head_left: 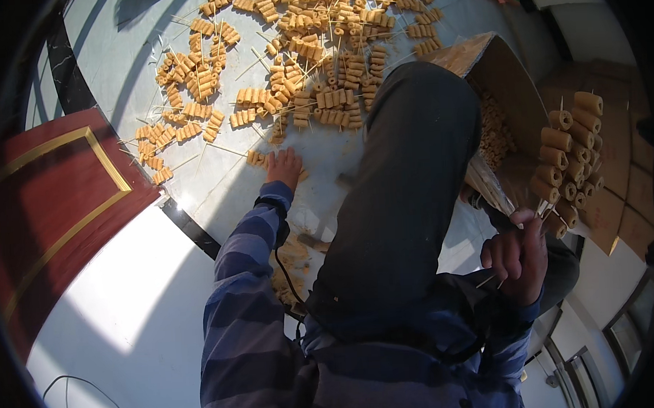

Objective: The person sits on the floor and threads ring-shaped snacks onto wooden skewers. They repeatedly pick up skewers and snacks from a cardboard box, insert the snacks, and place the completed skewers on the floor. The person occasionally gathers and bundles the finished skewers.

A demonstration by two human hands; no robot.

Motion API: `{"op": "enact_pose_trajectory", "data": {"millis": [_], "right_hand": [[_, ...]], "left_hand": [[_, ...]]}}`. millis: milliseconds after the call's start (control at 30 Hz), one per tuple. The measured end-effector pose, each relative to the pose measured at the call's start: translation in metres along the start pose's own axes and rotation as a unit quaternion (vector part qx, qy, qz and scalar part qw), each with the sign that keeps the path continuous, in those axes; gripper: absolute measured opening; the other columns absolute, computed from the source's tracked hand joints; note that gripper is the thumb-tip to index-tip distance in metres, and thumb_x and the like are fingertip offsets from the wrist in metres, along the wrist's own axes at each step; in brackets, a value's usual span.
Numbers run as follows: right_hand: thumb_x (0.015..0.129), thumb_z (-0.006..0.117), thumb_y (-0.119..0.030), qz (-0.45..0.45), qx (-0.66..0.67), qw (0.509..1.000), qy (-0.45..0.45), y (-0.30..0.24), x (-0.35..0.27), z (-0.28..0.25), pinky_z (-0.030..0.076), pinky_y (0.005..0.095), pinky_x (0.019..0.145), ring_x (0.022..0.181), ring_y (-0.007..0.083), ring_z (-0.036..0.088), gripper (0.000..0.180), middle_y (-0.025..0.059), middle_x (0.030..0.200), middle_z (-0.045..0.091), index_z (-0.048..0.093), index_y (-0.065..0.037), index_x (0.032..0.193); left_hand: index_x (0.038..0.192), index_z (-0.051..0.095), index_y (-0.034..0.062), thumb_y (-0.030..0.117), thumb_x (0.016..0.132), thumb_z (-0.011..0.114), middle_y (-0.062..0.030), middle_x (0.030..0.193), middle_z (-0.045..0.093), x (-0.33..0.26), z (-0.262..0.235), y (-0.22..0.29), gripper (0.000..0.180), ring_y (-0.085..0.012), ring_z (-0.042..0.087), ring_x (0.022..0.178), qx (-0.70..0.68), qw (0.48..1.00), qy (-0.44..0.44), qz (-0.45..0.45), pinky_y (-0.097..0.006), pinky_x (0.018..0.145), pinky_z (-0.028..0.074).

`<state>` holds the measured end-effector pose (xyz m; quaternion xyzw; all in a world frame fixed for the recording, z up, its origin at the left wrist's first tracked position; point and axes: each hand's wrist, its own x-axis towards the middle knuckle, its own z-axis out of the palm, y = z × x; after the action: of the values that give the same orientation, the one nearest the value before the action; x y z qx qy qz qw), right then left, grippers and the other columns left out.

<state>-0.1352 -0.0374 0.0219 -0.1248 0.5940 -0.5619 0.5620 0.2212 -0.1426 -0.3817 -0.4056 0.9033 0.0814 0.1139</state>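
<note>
In my right hand (518, 258) I grip the thin sticks of a bundle of skewers (574, 149), each threaded with short tan hollow rolls. The bundle stands up and leans to the right, and the fingers are closed round the stick ends. On the left, my left hand (284, 169) reaches down to the pale floor with its fingers stretched out. It rests over a single skewer of rolls (256, 158), which shows on the hand's left side. The hand hides the middle of that skewer.
Many similar skewers (329, 80) lie heaped on the pale floor (231, 180). An opened cardboard box (519, 86) holding loose rolls stands right of my raised knee (418, 127). A dark red panel with gold trim (57, 208) lies at the left; flattened cardboard (611, 199) at the right.
</note>
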Motion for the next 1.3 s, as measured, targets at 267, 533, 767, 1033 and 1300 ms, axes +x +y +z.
{"op": "enact_pose_trajectory", "data": {"millis": [267,533,767,1033,1300], "right_hand": [[0.110,0.034,-0.039,0.151,-0.055,0.987,-0.016,0.009,0.009,0.013,0.047,0.0285,0.053,0.042,0.0089,0.035,0.046,-0.0032,0.049,0.034,0.060,-0.002,0.101],[0.111,0.028,-0.036,0.142,-0.059,0.985,-0.075,0.013,-0.010,-0.002,0.046,0.0302,0.055,0.042,0.0099,0.033,0.044,-0.0034,0.048,0.033,0.056,-0.002,0.106],[0.112,0.027,-0.036,0.071,0.064,0.977,-0.190,0.017,-0.047,-0.020,0.046,0.0292,0.060,0.045,0.0087,0.033,0.045,-0.0050,0.051,0.031,0.054,-0.001,0.114],[0.112,0.026,-0.039,0.030,0.049,0.973,-0.225,0.017,-0.073,-0.039,0.046,0.0291,0.059,0.044,0.0096,0.033,0.049,-0.0039,0.051,0.032,0.055,0.000,0.112],[0.111,0.026,-0.041,0.034,0.023,0.975,-0.220,0.017,-0.088,-0.052,0.044,0.0289,0.057,0.044,0.0112,0.033,0.051,-0.0026,0.049,0.033,0.056,-0.001,0.109]], "left_hand": [[0.105,0.061,0.0113,0.018,0.082,0.066,-0.0104,0.116,0.062,0.039,-0.033,-0.025,0.025,-0.0296,0.057,0.115,-0.033,0.995,-0.093,0.007,-0.051,0.104,0.037],[0.116,0.059,0.0072,0.026,0.097,0.067,-0.0011,0.090,0.064,0.024,-0.221,-0.073,0.029,-0.0175,0.066,0.087,-0.721,0.648,0.151,-0.194,-0.030,0.071,0.052],[0.112,0.051,0.0095,0.038,0.097,0.067,-0.0042,0.098,0.052,-0.028,-0.377,0.032,0.036,-0.0131,0.055,0.076,-0.895,0.434,0.096,0.042,-0.028,0.064,0.047],[0.134,0.043,0.0028,0.049,0.106,0.040,-0.0117,0.122,0.055,-0.001,-0.404,0.215,0.054,-0.0244,0.058,0.108,-0.929,0.353,-0.026,0.104,-0.039,0.095,0.047],[0.151,0.032,0.0022,0.040,0.110,0.032,-0.0160,0.146,0.048,-0.008,-0.410,0.254,0.056,-0.0306,0.046,0.136,-0.933,0.333,-0.005,0.139,-0.045,0.116,0.034]]}}
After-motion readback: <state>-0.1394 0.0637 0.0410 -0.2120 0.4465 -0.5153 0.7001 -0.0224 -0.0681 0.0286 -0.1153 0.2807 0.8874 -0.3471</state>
